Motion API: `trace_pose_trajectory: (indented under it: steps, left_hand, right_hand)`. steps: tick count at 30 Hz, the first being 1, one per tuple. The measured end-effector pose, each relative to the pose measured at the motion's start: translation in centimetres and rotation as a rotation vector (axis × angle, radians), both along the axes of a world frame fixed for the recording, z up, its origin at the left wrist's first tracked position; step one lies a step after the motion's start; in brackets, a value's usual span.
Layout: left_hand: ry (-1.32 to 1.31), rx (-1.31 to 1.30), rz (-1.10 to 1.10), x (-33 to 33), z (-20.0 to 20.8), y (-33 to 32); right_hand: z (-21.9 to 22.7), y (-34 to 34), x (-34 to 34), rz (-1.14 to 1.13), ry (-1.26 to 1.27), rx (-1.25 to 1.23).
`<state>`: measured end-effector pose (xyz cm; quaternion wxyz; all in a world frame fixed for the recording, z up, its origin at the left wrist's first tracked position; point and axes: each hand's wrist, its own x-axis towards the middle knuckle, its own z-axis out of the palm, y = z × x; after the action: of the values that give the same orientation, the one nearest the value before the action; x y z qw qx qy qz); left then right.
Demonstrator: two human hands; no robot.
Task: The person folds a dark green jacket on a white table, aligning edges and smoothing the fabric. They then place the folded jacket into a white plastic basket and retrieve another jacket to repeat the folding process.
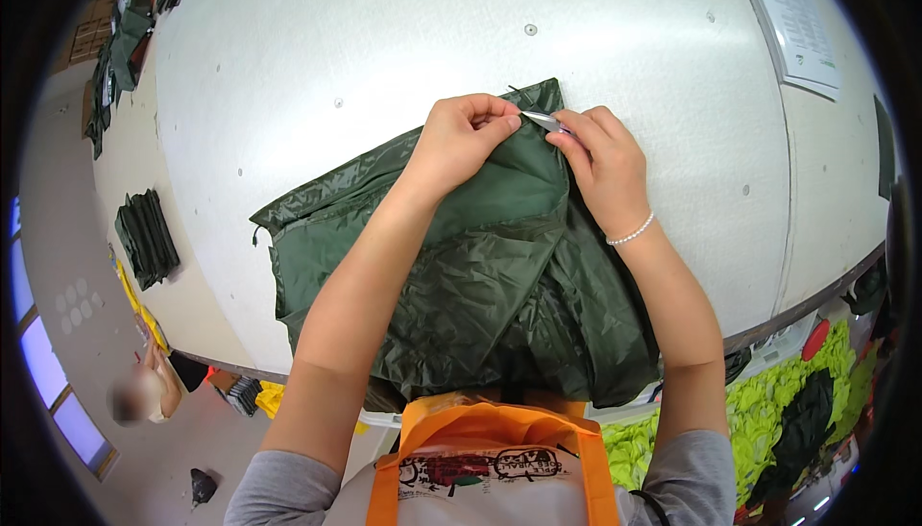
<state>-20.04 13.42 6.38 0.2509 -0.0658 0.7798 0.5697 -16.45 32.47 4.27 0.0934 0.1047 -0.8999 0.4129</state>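
Note:
A dark green, shiny fabric piece with a sewn top band and loose cord or thread ends lies on the table in front of me, its lower part hanging toward my body. My left hand pinches the fabric near its upper right corner, thumb against fingers. My right hand, with a beaded bracelet at the wrist, is closed round a small pair of silver thread snips. Their tips point left and reach the fabric edge right beside my left fingertips. Whether a thread lies between the blades is too small to tell.
A pale table spreads around the fabric. Folded dark green pieces are stacked at its left, more green fabric at the far left. Printed sheets lie at the far right. Bright yellow-green fabric is below the right edge; another person is at the left.

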Motion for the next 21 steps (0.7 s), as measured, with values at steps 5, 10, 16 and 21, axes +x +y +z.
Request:
trace_pose_trajectory:
  steps: [5, 10, 16, 21]
  left_hand:
    - [0.359, -0.15, 0.206, 3.8, 2.7, -2.7]
    - [0.547, -0.727, 0.396, 14.8, 5.0, -16.4]
    - [0.055, -0.722, 0.95, 32.1, -0.6, -33.7]
    - [-0.169, 0.238, 1.084, 25.0, 1.3, -26.8]
  right_hand:
    - [0.4, 4.9, -0.9, -0.238, -0.053, 0.01]
    - [-1.3, 16.8, -0.2, -0.655, -0.212, 0.49]
    - [2.7, 9.8, 3.5, -0.487, 0.198, 0.686]
    - [8.1, -10.9, 13.9, 0.582, 0.09, 0.048]
